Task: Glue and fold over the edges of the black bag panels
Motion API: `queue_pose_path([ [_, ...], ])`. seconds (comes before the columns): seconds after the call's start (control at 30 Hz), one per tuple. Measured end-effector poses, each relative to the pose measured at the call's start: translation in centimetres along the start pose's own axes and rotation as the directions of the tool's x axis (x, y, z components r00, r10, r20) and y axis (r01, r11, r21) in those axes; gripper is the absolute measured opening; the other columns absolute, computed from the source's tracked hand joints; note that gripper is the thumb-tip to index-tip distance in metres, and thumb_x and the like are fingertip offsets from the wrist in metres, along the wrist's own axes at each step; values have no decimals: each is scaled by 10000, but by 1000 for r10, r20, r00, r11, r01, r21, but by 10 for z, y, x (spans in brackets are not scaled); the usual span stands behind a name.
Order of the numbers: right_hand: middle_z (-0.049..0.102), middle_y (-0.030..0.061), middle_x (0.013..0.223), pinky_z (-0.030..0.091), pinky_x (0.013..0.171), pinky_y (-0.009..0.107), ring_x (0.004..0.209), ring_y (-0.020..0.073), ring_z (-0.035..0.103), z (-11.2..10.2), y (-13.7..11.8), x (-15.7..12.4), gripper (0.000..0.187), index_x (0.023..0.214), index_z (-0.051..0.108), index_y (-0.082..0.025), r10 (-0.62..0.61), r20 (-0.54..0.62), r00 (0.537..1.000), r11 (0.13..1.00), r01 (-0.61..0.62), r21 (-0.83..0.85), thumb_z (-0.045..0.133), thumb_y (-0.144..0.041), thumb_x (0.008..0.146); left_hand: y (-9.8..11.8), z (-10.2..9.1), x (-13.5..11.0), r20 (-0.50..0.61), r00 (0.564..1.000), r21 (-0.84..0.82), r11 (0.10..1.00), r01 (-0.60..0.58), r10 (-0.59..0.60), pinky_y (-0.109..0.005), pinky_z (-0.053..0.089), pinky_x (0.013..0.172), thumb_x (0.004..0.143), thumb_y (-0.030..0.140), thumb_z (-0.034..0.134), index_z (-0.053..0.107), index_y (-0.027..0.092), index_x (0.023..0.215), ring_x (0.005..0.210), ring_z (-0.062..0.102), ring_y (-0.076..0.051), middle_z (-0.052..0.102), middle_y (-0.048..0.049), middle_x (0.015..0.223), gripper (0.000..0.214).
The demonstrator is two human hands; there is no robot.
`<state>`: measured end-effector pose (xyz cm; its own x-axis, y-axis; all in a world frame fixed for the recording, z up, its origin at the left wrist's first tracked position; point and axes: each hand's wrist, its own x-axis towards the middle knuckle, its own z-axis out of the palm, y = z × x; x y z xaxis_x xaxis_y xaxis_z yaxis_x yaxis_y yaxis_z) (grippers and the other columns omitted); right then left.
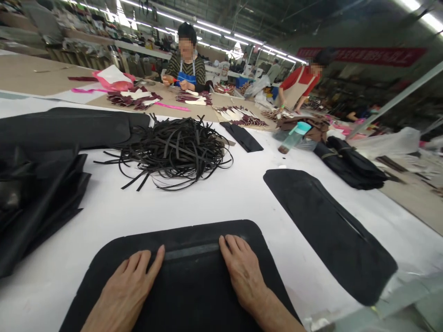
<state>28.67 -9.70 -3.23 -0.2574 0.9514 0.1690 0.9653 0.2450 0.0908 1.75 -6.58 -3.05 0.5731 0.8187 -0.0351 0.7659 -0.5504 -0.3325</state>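
A black leather-like panel (194, 295) with rounded corners lies flat before me on the white-covered table (155, 205). Across its upper part runs a straight greyish strip (192, 251). My left hand (129, 281) rests on the panel at the strip's left end, thumb stretched out and fingers slightly bent. At the right end, my right hand (242, 267) lies palm down with its fingertips on the panel. Neither hand is wrapped around anything. The panel's lower edge is out of view.
Beyond the panel sits a tangled heap of black strips (180, 147). Black pieces (38, 198) are piled at left, and a stack of long black panels (328, 226) lies at right. A teal-lidded bottle (294, 137) stands further back. Two people (187, 64) work across the table.
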Motion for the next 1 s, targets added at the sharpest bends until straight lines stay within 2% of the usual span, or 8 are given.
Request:
queue_pose_path([
  [0.17,595,100,1126,440,926,356,1041,246,517,-1,25,-15,417,1191,558,-122,39,-50,998,998,-36,55,467,-3,802,-16,26,-19,-105,994,-1,1000,-13,13,-372,467,931,705,-108,325,595,152,1178,1074,561,-251,612,-119,1190,603],
  [0.4,628,111,1079,416,932,437,1032,285,512,3,21,-11,379,1079,637,-105,164,-94,982,978,-149,147,419,15,793,-29,-2,-20,112,982,-143,975,168,-153,-337,471,930,746,-96,277,569,104,1198,1078,556,-226,622,-103,1166,574],
  [0.47,630,98,1087,419,921,452,1048,291,506,7,24,-11,370,1060,647,-125,194,-104,976,969,-174,174,403,-9,808,-29,-4,-19,116,977,-206,958,199,-178,-346,460,953,737,-101,277,563,109,1206,1096,544,-227,614,-98,1174,588],
  [0.63,618,84,1073,477,868,365,979,224,564,17,50,-10,306,939,634,-152,294,-67,953,917,-261,302,352,-96,833,-35,2,-17,119,941,-397,854,337,-316,-331,475,957,755,-60,308,590,111,1157,1150,517,-219,568,-106,1244,519],
  [0.77,614,105,1032,476,823,425,940,270,565,8,57,5,304,927,614,-150,324,17,946,933,-322,158,323,-116,843,-41,-1,-16,88,915,-445,807,389,-393,-361,490,942,801,-10,302,583,93,1143,1130,531,-230,567,-126,1238,454],
  [0.87,602,97,1027,463,821,391,935,253,560,-11,32,27,268,991,594,-169,208,61,976,958,-216,187,354,-135,878,-30,-14,-15,-78,958,-476,855,207,-275,-404,469,962,797,5,323,574,132,1155,1141,516,-246,581,-107,1227,455],
  [0.93,592,71,1041,460,807,337,914,214,563,-21,7,45,217,1010,584,-200,82,108,991,950,-110,292,402,-161,899,-14,-24,-12,-175,983,-518,854,-43,-56,-402,435,996,774,5,353,553,169,1176,1159,500,-235,577,-78,1245,477],
  [1.0,583,64,1067,441,823,326,932,206,553,-27,-17,63,192,1025,583,-205,-14,142,990,943,-34,330,461,-149,887,3,-31,-8,-210,963,-550,794,-260,170,-385,396,1029,757,27,395,502,182,1222,1192,471,-224,536,-67,1302,502],
])
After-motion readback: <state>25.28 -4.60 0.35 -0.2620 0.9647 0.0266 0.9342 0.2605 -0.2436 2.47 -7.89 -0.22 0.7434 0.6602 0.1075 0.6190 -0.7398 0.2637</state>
